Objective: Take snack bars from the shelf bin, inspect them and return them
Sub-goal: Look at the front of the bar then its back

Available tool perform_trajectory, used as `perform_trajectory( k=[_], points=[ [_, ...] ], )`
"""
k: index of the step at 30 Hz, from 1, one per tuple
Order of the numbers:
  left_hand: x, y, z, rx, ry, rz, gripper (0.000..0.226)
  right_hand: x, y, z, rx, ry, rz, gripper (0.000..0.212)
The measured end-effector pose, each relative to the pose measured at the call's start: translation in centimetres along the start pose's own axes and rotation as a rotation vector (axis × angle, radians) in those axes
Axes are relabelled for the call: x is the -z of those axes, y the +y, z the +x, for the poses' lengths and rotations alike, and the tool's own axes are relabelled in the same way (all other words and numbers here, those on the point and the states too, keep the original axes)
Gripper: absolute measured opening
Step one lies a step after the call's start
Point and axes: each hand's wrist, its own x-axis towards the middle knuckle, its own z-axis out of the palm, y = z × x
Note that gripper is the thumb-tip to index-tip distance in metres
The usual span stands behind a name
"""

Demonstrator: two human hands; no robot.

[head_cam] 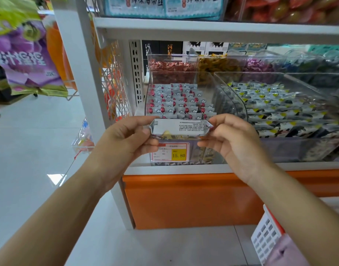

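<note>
A silver-white wrapped snack bar (181, 127) is held level in front of the shelf, its printed back side facing me. My left hand (126, 139) pinches its left crimped end and my right hand (235, 140) pinches its right end. Just behind the bar stands a clear acrylic shelf bin (211, 81) filled with several rows of upright bars in white wrappers with red marks (176, 102).
A yellow price tag reading 15.80 (170, 153) is on the bin front. A second clear bin of yellow-and-black bars (270, 104) stands to the right. Candy bins sit behind. An orange shelf base (184, 200) lies below, a white basket (266, 235) at lower right, hanging purple bags (24, 58) at left.
</note>
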Motion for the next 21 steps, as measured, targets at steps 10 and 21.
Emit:
perform_trajectory(
  k=[10,21],
  points=[
    [-0.39,0.28,-0.25,-0.022,-0.028,0.108,0.026,-0.24,0.11,0.12,0.052,-0.066,-0.069,0.018],
    [-0.42,0.6,-0.77,-0.225,-0.018,0.529,0.019,-0.26,-0.03,-0.19,0.108,-0.047,-0.339,0.008]
  ],
)
